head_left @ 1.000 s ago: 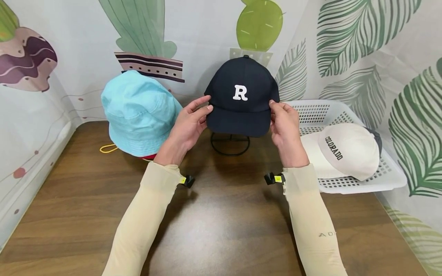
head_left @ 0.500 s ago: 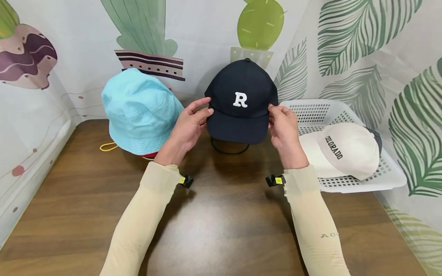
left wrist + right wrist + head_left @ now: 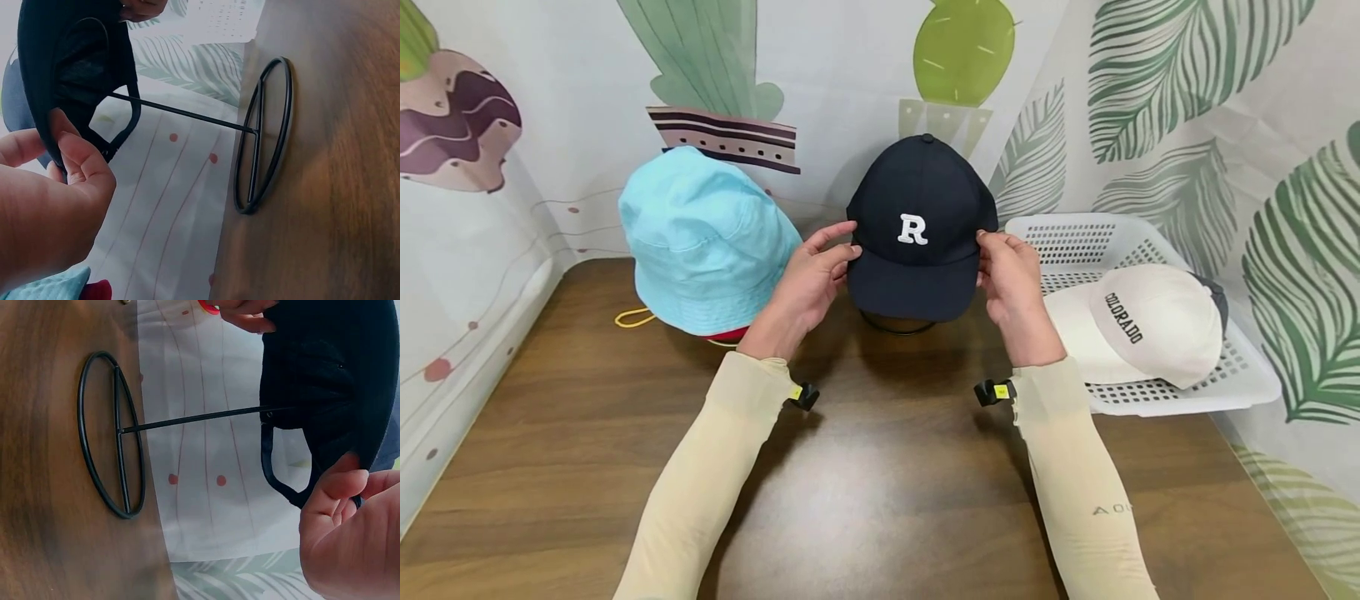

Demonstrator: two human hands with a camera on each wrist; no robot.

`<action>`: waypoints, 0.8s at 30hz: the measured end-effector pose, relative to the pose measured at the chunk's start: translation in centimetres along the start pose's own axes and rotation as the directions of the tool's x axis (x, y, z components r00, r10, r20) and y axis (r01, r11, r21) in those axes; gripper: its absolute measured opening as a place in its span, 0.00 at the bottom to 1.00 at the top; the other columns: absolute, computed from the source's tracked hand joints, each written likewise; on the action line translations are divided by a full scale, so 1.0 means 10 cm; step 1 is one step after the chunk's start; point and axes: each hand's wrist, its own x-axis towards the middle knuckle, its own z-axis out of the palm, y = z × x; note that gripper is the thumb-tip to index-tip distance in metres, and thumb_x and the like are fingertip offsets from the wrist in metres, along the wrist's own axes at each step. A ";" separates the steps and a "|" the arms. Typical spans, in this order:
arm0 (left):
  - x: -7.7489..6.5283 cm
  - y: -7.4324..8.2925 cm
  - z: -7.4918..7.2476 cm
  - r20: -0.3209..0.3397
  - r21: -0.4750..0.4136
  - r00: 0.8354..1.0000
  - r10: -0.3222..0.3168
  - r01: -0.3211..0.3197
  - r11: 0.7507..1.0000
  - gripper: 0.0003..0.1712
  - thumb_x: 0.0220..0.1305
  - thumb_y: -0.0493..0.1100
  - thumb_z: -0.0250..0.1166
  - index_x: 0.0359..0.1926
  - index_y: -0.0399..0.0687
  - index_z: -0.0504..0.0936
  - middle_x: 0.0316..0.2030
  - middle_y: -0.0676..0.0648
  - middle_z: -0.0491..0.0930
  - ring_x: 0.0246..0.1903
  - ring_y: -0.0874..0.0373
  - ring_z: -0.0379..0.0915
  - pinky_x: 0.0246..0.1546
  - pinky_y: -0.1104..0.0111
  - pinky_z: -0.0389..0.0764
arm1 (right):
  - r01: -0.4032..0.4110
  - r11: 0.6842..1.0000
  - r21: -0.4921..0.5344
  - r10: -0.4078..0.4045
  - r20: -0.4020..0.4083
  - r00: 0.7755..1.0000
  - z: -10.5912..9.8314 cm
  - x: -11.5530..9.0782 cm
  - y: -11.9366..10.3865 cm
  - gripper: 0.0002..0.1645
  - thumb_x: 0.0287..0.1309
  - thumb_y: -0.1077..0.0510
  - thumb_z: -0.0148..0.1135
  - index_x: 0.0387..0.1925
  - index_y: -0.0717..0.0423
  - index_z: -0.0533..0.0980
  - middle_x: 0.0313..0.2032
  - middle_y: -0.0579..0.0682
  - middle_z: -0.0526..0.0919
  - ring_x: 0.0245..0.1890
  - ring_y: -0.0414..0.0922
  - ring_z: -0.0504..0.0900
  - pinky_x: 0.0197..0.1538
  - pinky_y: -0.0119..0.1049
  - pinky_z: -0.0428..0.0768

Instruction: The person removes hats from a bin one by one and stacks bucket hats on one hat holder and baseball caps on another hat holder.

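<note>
A navy baseball cap point(image 3: 917, 200) with a white letter R faces me at the back middle in the head view. My left hand point(image 3: 812, 279) pinches its edge on the left, where brim and crown meet. On the other side my right hand point(image 3: 1013, 279) pinches the matching edge. Below the cap stands a black wire hat stand point(image 3: 259, 134); its thin rod runs up into the crown, as the right wrist view also shows with the round base point(image 3: 112, 434) on the table. The stand's top is hidden inside the cap.
Left of the cap sits a light blue bucket hat point(image 3: 700, 242), a bit of red and a yellow cord loop point(image 3: 634, 318) under it. On the right a white plastic basket point(image 3: 1240, 387) holds a cream cap point(image 3: 1165, 325) reading COLORADO. A printed cloth point(image 3: 827, 83) hangs behind the wooden table point(image 3: 880, 467).
The navy cap has come down and slightly left over the stand, covering more of its base. Both hands have moved down slightly with it, keeping their pinch.
</note>
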 end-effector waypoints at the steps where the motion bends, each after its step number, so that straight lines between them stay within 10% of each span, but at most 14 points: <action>1: 0.00 -0.01 0.00 -0.002 0.005 1.000 -0.002 0.002 1.000 0.25 0.74 0.35 0.65 0.69 0.51 0.78 0.51 0.46 0.77 0.34 0.61 0.81 0.43 0.69 0.80 | -0.005 1.000 -0.006 0.005 0.002 1.000 0.00 0.00 0.00 0.10 0.74 0.59 0.62 0.34 0.57 0.73 0.27 0.47 0.74 0.21 0.40 0.70 0.25 0.27 0.69; 24: 0.05 -0.14 -0.03 -0.049 0.076 0.997 -0.053 0.057 0.995 0.24 0.73 0.34 0.64 0.65 0.55 0.79 0.52 0.47 0.75 0.42 0.55 0.73 0.50 0.65 0.71 | -0.077 0.995 -0.065 0.077 -0.002 0.997 -0.06 0.12 0.14 0.09 0.75 0.57 0.59 0.37 0.58 0.73 0.28 0.47 0.72 0.21 0.40 0.70 0.24 0.28 0.68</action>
